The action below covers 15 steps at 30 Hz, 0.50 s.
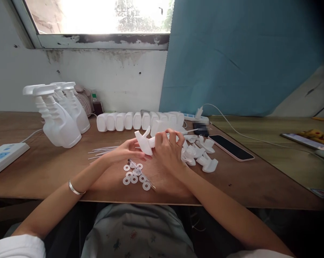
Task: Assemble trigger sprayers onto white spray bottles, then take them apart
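Observation:
Between my hands is a white trigger spray head (pixel 144 143), tilted, with its trigger pointing up. My left hand (pixel 128 149) holds it from the left, its fingers around the lower side. My right hand (pixel 169 147) is closed around the neck end of the same spray head, and its fingers hide that end. Below lie several white ring washers (pixel 134 179), with a thin clear pen-like tool (pixel 141 173) across them. More white spray heads (pixel 201 152) are heaped just right of my right hand. Thin white tubes (pixel 102 150) lie behind my left wrist.
White bottles (pixel 120 122) lie in a row along the wall, bases facing me. Several bottles with spray heads fitted (pixel 61 123) stand at the left. A power strip (pixel 5 157) is at the left edge, a phone (pixel 231 147) at the right. A cable (pixel 231 127) crosses the right side.

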Tool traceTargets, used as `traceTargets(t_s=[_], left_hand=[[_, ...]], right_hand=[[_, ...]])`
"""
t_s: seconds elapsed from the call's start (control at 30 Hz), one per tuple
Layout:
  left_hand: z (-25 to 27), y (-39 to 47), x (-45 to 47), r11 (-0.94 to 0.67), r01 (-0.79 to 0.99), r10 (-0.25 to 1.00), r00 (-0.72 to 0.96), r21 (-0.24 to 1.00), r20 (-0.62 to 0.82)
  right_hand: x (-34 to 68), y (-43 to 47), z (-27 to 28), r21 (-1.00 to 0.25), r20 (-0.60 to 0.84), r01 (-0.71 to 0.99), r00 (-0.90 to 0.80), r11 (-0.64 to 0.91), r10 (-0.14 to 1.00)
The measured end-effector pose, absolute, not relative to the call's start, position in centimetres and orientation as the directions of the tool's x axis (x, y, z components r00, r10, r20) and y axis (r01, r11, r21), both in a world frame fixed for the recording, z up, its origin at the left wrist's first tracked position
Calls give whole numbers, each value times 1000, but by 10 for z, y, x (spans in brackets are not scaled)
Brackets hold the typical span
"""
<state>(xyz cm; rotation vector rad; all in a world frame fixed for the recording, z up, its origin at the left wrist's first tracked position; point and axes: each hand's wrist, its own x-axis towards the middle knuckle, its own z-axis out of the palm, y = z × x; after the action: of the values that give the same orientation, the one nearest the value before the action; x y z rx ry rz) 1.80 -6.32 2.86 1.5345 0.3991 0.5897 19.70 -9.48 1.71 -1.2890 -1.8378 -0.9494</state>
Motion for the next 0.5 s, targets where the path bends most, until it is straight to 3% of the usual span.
traceTargets(t_s=[0.27, 0.5], left_hand=[[22, -46, 9, 9, -149, 810, 581, 989, 80], [20, -49, 12, 1, -126, 806, 587, 992, 74]], right_hand=[[192, -92, 13, 259, 717, 866, -469, 428, 516], [190, -93, 8, 301, 719, 811, -539, 502, 439]])
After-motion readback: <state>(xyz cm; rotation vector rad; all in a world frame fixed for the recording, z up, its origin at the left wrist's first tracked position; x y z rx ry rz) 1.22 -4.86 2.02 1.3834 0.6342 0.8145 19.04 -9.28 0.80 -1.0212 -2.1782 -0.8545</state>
